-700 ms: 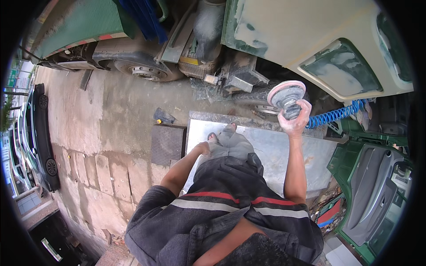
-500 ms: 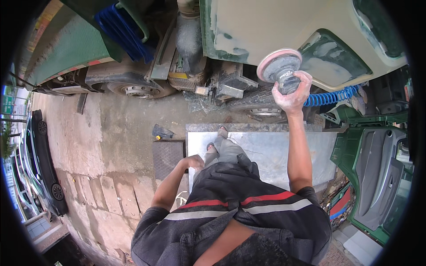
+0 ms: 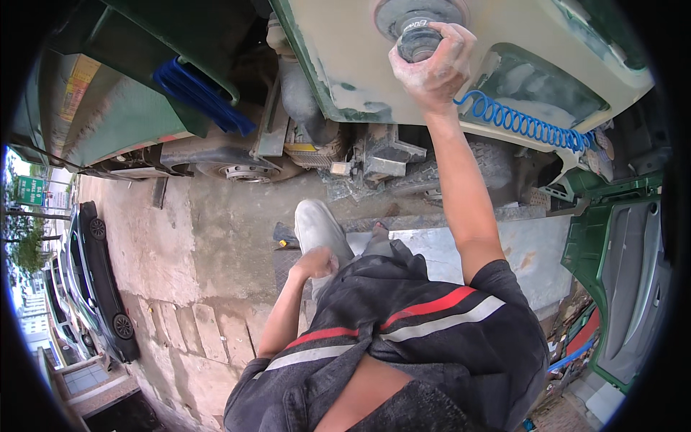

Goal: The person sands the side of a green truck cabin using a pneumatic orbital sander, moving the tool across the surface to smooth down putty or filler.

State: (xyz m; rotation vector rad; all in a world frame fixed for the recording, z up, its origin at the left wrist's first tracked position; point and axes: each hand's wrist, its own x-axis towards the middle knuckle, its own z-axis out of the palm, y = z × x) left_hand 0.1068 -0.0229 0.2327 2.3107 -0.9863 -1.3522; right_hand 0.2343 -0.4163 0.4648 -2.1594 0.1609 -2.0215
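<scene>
Over the panel, the right hand grips the sander, its pad turned to the panel; whether they touch, I cannot tell. Good work here probably calls for a flat pad, light even pressure and extra care by the recess at the panel's right. The hose loops across the panel's lower right and is best held clear of the pad. Below the panel, the left hand is blurred near 1 leg, its fingers unreadable.
</scene>
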